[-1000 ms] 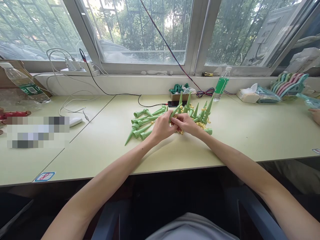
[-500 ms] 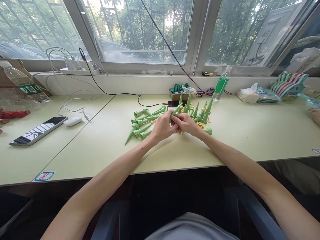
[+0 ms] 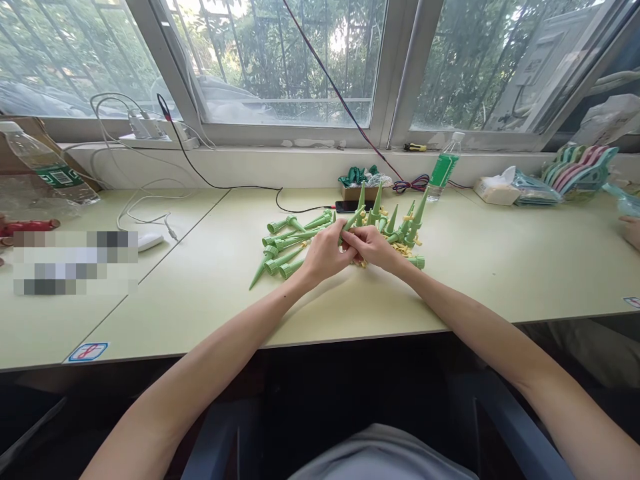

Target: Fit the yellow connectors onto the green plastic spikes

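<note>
Held green spike [image 3: 353, 219], lower end hidden

Daylight comes to us through the windows [image 3: 280, 67] along the top of the frame, bleaching patches of the foliage [image 3: 460, 73]. We find the tabletop [image 3: 200, 287] evenly bright, with a soft shadow [image 3: 317, 293] beside the left forearm [image 3: 250, 331], and near-black gloom along the bottom. The left hand [image 3: 325, 253], right hand [image 3: 376, 247] and green spikes [image 3: 284, 261] mid-frame look fairly crisp. Wide-angle distortion slants the window frames [image 3: 167, 60], and pixelation [image 3: 75, 263] masks the middle left.
</note>
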`<move>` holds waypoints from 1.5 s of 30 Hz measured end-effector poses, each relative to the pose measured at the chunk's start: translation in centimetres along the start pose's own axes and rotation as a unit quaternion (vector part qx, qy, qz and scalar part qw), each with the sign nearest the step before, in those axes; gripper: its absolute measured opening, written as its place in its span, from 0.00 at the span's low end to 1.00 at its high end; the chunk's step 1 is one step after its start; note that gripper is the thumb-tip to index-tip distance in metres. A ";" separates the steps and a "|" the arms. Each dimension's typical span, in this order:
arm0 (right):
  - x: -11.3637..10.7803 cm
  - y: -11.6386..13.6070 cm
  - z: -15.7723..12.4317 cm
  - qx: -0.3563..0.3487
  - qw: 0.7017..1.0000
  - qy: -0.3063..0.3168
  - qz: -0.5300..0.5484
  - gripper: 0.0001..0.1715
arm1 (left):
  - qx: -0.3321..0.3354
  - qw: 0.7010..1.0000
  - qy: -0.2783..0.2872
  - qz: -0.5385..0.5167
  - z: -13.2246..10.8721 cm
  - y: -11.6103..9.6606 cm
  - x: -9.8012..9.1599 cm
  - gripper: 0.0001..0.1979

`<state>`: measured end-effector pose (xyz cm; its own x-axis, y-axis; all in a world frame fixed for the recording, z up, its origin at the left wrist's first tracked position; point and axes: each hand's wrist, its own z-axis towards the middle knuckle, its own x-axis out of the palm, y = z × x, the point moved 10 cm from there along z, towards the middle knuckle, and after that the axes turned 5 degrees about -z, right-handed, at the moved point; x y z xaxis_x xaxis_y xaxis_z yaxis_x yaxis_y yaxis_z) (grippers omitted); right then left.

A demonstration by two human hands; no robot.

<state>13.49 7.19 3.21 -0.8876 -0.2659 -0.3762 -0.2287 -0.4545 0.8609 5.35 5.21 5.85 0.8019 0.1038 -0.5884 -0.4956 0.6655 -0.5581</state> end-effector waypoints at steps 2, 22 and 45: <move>0.0 -0.1 0.0 -0.001 1.000 -0.001 0.000 0.33 | 0.001 1.000 0.000 -0.002 0.0 0.0 0.0 0.10; -0.1 -0.6 0.1 0.000 1.000 -0.007 0.011 0.33 | 0.002 1.000 0.004 -0.007 0.0 -0.3 0.0 0.09; -0.1 -0.4 0.0 -0.001 1.000 -0.011 0.020 0.32 | -0.004 1.000 0.004 -0.006 0.0 -0.3 0.0 0.14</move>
<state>13.67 7.45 2.90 -0.9049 -0.2653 -0.3330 -0.1913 -0.4454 0.8747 5.51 5.04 5.97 0.8046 0.0900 -0.5870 -0.4892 0.6609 -0.5691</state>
